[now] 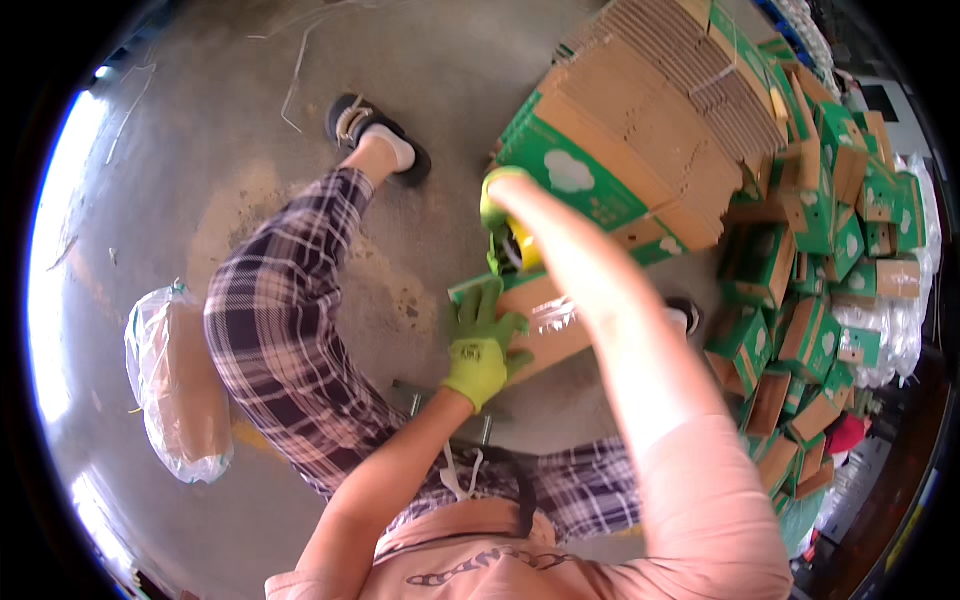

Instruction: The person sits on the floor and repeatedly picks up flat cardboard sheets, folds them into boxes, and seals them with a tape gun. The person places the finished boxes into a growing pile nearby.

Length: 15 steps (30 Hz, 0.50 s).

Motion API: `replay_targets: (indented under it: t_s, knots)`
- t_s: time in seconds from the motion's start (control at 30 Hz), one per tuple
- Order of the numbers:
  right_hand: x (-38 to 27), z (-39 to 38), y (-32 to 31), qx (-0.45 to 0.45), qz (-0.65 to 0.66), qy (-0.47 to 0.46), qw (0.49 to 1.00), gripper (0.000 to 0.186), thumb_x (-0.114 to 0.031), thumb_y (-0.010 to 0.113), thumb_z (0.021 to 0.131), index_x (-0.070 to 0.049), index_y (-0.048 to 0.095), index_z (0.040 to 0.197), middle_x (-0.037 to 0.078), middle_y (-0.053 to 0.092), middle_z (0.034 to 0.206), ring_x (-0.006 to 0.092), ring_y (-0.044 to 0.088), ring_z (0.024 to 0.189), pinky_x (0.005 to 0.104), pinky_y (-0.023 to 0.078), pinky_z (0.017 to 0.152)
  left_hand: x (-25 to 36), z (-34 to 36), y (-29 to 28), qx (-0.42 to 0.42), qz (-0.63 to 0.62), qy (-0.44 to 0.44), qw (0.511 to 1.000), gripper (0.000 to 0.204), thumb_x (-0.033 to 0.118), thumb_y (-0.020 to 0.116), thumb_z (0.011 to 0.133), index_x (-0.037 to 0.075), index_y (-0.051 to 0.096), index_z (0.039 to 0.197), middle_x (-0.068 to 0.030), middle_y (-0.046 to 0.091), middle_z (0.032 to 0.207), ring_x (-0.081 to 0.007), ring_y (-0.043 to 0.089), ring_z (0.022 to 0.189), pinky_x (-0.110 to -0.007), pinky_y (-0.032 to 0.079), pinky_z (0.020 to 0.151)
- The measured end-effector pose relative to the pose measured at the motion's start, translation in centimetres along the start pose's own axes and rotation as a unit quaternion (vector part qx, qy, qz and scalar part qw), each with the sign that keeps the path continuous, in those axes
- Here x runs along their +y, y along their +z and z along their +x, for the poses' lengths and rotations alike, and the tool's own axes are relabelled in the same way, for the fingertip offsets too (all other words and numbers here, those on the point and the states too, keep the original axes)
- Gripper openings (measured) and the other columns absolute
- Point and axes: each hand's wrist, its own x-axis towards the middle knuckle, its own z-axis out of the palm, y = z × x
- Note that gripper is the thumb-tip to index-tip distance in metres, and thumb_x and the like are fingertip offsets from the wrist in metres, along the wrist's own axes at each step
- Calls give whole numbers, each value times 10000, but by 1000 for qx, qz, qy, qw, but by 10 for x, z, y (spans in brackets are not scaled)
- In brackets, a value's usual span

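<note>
My left hand (481, 350), in a yellow-green glove, lies with fingers spread on a brown cardboard box (545, 345) with a green edge. A shiny strip of clear tape (553, 315) runs across the box beside those fingers. Just beyond, my right hand (497, 218), gloved alike, is closed round a yellow tape roll (525, 246) with a dark inside. My right forearm crosses over part of the box, and the glove hides some of the roll.
A tall stack of flattened green-and-brown cartons (640, 130) stands at the far right of the box. Many made-up cartons (810, 335) are heaped to the right. A clear plastic bag (178, 385) with brown contents lies on the concrete floor (220, 120) at left, beside my leg.
</note>
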Motion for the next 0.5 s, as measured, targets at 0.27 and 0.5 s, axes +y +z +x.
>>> replay_targets:
  t_s: [0.27,0.5]
  knots:
    - [0,-191,256,565,189,-91,798,366,-146,649,791,-152,635,1157,157,621,1100,359,647,811,453,534,670,-35,-3,-15,75,22,10,997,461,296,847,585,164,635,972,-194,414,1426,-437,376,1274,-553,332,1006]
    - [-61,-41,380,497,310,84,806,150,-177,600,786,-100,680,886,154,648,806,353,626,741,470,501,627,12,40,-35,-60,-95,123,986,657,208,829,656,124,577,1257,-168,609,1222,-364,576,1104,-465,465,919]
